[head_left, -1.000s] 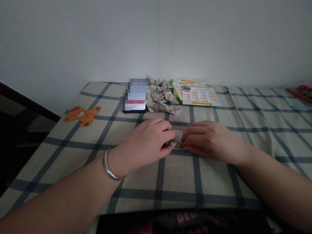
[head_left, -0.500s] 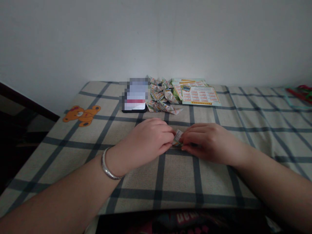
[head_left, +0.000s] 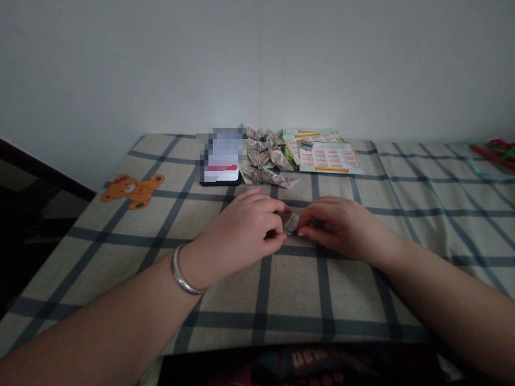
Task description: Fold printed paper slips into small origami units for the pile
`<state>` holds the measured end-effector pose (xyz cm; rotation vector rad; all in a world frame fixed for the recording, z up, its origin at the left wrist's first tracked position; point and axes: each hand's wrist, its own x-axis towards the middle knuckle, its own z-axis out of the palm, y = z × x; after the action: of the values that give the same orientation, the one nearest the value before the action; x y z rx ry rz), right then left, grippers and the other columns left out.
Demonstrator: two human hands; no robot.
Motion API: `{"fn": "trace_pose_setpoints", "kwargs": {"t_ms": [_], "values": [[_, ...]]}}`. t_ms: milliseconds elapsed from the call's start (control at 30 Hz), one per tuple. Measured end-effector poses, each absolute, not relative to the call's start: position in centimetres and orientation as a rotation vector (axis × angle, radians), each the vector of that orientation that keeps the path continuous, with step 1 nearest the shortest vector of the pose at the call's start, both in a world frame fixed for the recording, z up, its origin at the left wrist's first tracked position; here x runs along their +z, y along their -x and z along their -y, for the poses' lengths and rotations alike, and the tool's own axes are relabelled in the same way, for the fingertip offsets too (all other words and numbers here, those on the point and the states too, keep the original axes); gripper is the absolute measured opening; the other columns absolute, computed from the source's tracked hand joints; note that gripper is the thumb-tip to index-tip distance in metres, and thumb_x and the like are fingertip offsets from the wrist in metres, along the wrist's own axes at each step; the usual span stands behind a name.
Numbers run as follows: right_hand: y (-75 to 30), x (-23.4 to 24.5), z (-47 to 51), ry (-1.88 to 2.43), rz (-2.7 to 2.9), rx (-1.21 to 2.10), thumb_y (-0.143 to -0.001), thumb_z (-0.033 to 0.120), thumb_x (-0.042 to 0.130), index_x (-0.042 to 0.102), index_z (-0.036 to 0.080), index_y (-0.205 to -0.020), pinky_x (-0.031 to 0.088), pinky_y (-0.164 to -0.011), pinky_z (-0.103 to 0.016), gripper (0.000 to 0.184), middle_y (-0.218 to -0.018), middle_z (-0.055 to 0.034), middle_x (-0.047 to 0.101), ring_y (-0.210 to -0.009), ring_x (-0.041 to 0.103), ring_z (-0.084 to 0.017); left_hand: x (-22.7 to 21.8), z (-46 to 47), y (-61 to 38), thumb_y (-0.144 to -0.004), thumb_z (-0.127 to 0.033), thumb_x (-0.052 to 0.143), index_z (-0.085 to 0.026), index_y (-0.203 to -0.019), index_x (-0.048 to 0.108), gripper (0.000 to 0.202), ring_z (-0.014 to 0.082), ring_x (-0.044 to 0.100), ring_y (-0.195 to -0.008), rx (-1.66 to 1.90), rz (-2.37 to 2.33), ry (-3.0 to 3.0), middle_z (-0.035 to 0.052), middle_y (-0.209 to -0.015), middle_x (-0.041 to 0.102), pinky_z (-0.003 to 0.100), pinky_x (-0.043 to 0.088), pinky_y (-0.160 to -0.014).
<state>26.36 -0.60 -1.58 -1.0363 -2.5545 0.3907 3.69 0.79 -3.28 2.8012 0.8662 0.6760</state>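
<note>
Between my two hands, low over the checked tablecloth (head_left: 225, 305), is a small folded piece of printed paper (head_left: 292, 221). My left hand (head_left: 257, 225), a silver bangle on its wrist, pinches the paper's left side with thumb and fingertips. From the other side my right hand (head_left: 341, 228) grips the right edge between thumb and forefinger. Fingers cover much of the paper, so its full shape is hidden. Beyond the hands lie several folded paper pieces (head_left: 263, 153) in similar print, and flat printed sheets (head_left: 332, 157) overlap beside them.
A phone (head_left: 222, 161) with a blurred-out screen lies left of the folded papers. An orange bear picture (head_left: 133, 191) is at the table's left side. Red and green items (head_left: 501, 154) sit at the far right. A white wall (head_left: 257, 64) rises behind the table.
My left index finger has lifted and straightened somewhat, opening a gap above the thumb. The right fingers have drawn closer together on the paper. The view has shifted slightly.
</note>
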Motion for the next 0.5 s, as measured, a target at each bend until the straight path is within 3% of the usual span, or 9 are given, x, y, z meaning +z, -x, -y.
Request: {"fn": "trace_pose_setpoints", "kwargs": {"t_ms": [233, 500], "values": [[-27.31, -0.91, 0.69, 1.122, 2.656, 0.384, -0.089, 0.026, 0.060, 0.071, 0.021, -0.085, 0.043, -0.068, -0.027, 0.013, -0.084, -0.0033, 0.066, -0.077, 0.060, -0.014, -3.31, -0.70, -3.83, -0.081, -0.019, 0.062, -0.018, -0.068, 0.066, 0.014, 0.0196, 0.062, -0.094, 0.715, -0.863, -2.786, 0.0025, -0.100, 0.070, 0.042, 0.046, -0.091], [-27.06, -1.32, 0.28, 1.305, 2.551, 0.379, -0.087, 0.027, 0.061, 0.073, 0.022, -0.083, 0.040, -0.059, -0.024, 0.013, -0.077, -0.0015, 0.066, -0.066, 0.056, -0.012, -3.61, -0.60, -4.02, -0.082, -0.016, 0.062, -0.019, -0.071, 0.064, 0.012, 0.0179, 0.064, -0.094, 0.722, -0.871, -2.746, 0.0013, -0.099, 0.071, 0.037, 0.049, -0.088]]}}
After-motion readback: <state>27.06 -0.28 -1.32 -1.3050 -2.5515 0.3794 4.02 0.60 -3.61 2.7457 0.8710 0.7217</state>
